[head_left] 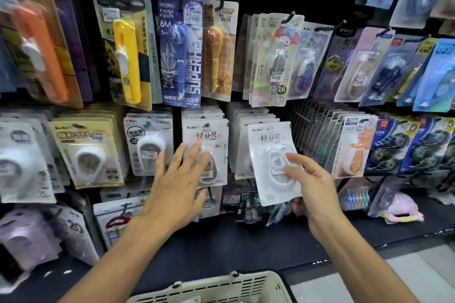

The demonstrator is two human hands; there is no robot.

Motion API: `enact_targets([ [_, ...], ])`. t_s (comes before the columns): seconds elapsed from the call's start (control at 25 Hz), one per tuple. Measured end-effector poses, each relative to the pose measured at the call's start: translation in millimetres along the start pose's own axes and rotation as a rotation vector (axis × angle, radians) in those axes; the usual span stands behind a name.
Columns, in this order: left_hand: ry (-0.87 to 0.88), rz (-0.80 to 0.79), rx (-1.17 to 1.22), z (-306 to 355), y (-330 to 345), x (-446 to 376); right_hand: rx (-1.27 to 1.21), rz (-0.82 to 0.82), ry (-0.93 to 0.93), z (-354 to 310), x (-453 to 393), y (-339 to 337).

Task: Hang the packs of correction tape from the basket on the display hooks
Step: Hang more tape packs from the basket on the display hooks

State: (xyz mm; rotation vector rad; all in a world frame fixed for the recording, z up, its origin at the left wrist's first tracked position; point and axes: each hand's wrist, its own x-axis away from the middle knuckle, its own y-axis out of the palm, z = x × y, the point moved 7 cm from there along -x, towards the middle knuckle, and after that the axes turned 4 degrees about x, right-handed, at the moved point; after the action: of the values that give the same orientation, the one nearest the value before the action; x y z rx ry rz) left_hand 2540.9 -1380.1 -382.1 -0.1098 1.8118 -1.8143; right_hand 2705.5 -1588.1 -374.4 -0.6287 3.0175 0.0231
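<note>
Correction tape pack (270,155) pinched by right hand (312,184), left hand (177,179) flat, fingers spread on hung pack (206,140)

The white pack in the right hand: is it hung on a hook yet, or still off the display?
Off the display. The right hand pinches the white pack, tilted, in front of the hanging packs, its top edge free of any hook.

bare hook (301,118) reachable (right of white packs (205,130)), crowded neighbours

held pack (270,155) right of hung pack (205,135)
</note>
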Motion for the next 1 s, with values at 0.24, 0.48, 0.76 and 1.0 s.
enact_targets([
  [0.24,-0.007,-0.031,0.016,5.6,2.6,5.3,0.037,0.02,0.008,-0.1,-11.8,13.8],
  [0.48,0.007,-0.021,0.099,3.2,-3.2,14.3,-0.169,-0.209,0.166,16.4,-40.1,45.7],
  [0.76,-0.14,-0.382,0.244,-8.9,47.6,84.9,0.393,0.116,0.102,119.9,18.4,51.7],
  [1.0,-0.022,-1.062,0.09,1.1,191.4,270.8,1.291,-0.995,-0.022,323.0,187.3,81.0],
])
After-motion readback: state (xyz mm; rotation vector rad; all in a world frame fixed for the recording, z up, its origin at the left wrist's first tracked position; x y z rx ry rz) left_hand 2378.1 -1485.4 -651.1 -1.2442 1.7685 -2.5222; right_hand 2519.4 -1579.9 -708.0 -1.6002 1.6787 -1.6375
